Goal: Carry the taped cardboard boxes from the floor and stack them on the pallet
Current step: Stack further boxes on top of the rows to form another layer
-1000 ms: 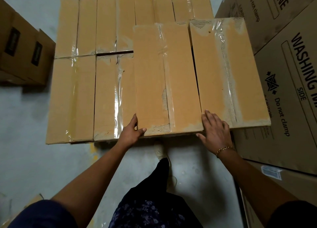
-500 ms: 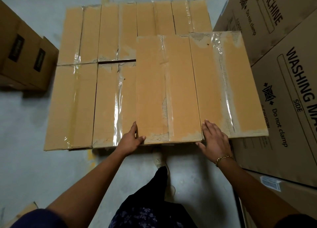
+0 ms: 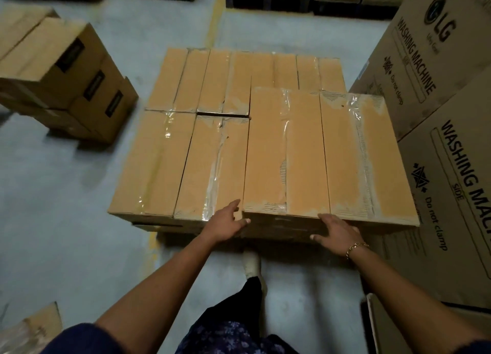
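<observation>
head | left hand [image 3: 227, 222] flat against taped box [image 3: 285, 151] corner | right hand [image 3: 336, 232] flat on its front

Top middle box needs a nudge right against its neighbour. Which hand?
Left, probably. The left hand sits at the near-left corner of the top middle box, fingers along its left side; the right hand lies on its near face only.

One head cam, wide-angle, aimed fwd and down, close over stacked boxes [image 3: 265, 154], floor [image 3: 66, 194] at left.
</observation>
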Available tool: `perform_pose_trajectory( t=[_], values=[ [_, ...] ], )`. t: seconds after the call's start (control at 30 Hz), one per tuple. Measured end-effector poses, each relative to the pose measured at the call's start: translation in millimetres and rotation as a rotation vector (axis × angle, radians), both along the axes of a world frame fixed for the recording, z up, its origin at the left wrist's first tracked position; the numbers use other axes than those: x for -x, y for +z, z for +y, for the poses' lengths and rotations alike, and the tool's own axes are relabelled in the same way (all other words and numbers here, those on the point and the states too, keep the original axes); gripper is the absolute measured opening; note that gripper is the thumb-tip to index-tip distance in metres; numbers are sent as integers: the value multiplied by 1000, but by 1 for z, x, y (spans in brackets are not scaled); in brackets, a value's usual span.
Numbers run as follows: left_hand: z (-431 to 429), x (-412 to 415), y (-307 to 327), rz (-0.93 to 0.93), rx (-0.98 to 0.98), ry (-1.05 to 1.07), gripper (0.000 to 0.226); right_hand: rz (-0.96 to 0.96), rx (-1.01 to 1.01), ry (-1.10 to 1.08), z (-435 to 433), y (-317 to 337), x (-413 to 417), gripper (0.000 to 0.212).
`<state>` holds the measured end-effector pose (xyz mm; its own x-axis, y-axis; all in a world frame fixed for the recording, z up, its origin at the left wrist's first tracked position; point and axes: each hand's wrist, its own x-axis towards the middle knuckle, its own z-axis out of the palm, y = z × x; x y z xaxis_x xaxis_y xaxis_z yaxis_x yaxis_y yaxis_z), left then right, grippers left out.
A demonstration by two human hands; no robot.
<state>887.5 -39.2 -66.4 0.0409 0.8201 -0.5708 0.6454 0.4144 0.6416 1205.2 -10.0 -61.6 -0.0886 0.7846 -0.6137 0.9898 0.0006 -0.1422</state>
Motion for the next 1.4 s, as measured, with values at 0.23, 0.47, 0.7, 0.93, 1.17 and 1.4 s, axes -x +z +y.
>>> perform_pose_trajectory(
  t=[0.23, 0.47, 0.7, 0.93, 1.17, 1.4],
  values=[
    [-63, 86, 43, 13, -105, 115, 73, -22, 3, 42, -25, 31, 57, 81],
    [-85, 210, 67, 128, -211, 295, 64, 130, -85, 114, 0, 63, 173, 78],
    [-99, 377, 96, 178, -281, 420, 61, 341, -141, 129, 30, 80, 380, 75],
    [-124, 558, 122, 230, -302, 553, 58, 552, -73, 122, 38, 88, 585, 74],
    [-88, 683, 120, 195, -334, 634, 54, 629, -43, 120, 87, 88, 718, 70],
    [-6, 805, 91, 162, -296, 639, 55, 682, 27, 76, 174, 50, 852, 69]
  ],
)
